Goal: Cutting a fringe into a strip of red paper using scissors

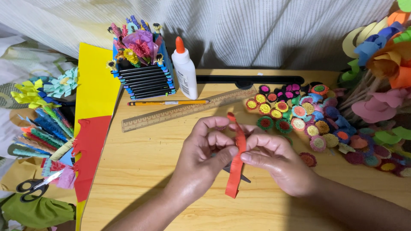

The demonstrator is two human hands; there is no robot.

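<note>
At the middle of the wooden table [141,158], a single red paper strip [236,160] stands pinched between both hands. Its long axis runs nearly from 12 o'clock down to 6 o'clock, leaning slightly toward 7 at its lower end, which hangs free below the hands. The left hand [205,152] comes in from 7 o'clock and the right hand [274,160] from 4 o'clock. Both sets of fingers are closed on the strip at about its midpoint, thumbs meeting across it, so neither hand is nearer than the other; the strip lies directly between them. The upper end curls past the fingertips toward 12 o'clock. A dark tool tip, possibly scissors, shows beneath the hands, though I cannot tell for sure.

By count: one white glue bottle with an orange cap [185,70] at 11 o'clock from the hands, one orange pencil [167,102] and one wooden ruler [188,110] lying side by side, both with their length running from 9 toward 3 o'clock. One blue-and-black holder of paper flowers [143,64] sits left of the bottle. One pair of black-handled scissors [32,187] lies at 9 o'clock, off the table edge. One yellow sheet [94,85] and one torn red sheet [90,149] overlap at 9 o'clock. The rolled paper rosettes [299,117] at 2 o'clock number more than two dozen, too crowded to count exactly.
</note>
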